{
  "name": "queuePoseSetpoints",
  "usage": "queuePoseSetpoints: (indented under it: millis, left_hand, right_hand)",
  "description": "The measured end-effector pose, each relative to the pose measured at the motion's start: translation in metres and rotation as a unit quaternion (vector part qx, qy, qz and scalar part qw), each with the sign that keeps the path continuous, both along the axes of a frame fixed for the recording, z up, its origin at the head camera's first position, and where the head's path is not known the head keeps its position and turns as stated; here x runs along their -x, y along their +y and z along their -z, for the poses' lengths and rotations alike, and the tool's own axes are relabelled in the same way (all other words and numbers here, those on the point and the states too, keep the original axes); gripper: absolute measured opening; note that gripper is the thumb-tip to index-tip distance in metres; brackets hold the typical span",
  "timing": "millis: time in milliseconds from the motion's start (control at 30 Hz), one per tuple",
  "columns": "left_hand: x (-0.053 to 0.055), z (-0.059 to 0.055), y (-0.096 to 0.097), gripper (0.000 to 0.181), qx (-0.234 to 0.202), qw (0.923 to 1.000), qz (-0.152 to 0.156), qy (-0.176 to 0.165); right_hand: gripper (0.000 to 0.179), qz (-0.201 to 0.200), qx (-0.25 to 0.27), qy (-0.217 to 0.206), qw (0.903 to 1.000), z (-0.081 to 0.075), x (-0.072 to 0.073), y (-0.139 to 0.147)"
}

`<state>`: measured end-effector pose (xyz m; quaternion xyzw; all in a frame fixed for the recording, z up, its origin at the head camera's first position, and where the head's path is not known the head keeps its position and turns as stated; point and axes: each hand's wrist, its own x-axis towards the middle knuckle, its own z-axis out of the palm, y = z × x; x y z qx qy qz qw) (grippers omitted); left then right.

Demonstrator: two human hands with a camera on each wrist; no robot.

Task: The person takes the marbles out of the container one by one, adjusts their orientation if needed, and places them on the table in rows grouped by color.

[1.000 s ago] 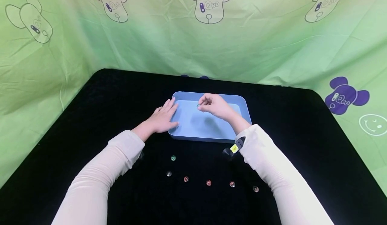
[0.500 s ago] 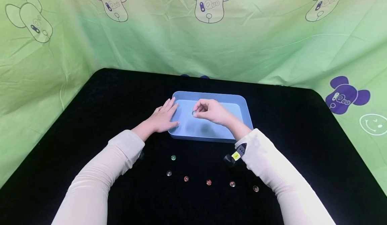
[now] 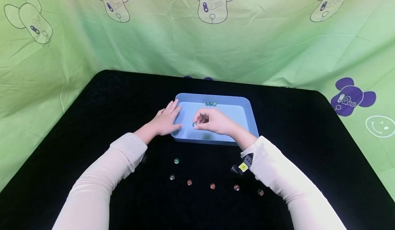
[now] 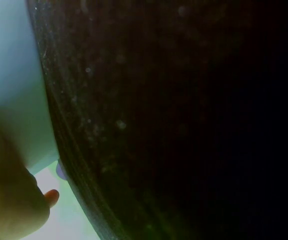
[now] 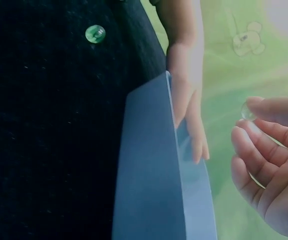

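My right hand (image 3: pixel 214 122) pinches a clear greenish glass marble (image 5: pixel 247 112) between thumb and fingertips, above the blue tray (image 3: pixel 213 142). A small row of green marbles (image 3: pixel 211 104) lies inside the tray along its far wall. My left hand (image 3: pixel 165 120) rests with spread, straight fingers over the tray's left rim; in the right wrist view it shows at the top, reaching over the edge. On the black cloth in front of the tray lie a green marble (image 3: pixel 176 161), a clear marble (image 3: pixel 172 177) and several reddish ones, including a red marble (image 3: pixel 212 186).
A black cloth (image 3: pixel 132 96) covers the table, and a green printed curtain (image 3: pixel 160 44) hangs behind and at both sides. A dark device with a yellow label (image 3: pixel 243 167) is strapped at the right wrist.
My right hand has moved toward the tray's near left with the pinched marble, uncovering the row of green marbles at the far wall. The left hand has stayed in place.
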<state>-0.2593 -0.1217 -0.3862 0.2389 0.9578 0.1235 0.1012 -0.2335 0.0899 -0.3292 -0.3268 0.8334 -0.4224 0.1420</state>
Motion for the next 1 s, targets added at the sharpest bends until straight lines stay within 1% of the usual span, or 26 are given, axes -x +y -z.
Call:
queuePoseSetpoints:
  millis: [233,500,700,1000]
  left_hand:
    - [0.001,0.0,0.0,0.074,0.001,1.0,0.0,-0.001]
    - [0.0,0.0,0.0,0.073,-0.004,1.0,0.002,-0.003]
    - [-0.001,-0.001,0.001,0.073,-0.002,1.0,-0.003,-0.003]
    - [-0.001,-0.001,0.001,0.073,0.006,1.0,-0.002,-0.004]
  right_hand:
    - [0.009,-0.011,-0.003,-0.007,0.9999,0.003,-0.011,0.002]
    - [0.009,-0.047,-0.001,-0.016,0.9988,0.015,-0.024,0.004]
    - [0.009,-0.064,-0.002,-0.016,0.9978,0.018,-0.034,0.004]
    - [0.009,-0.091,-0.026,-0.013,0.9954,0.025,-0.046,0.002]
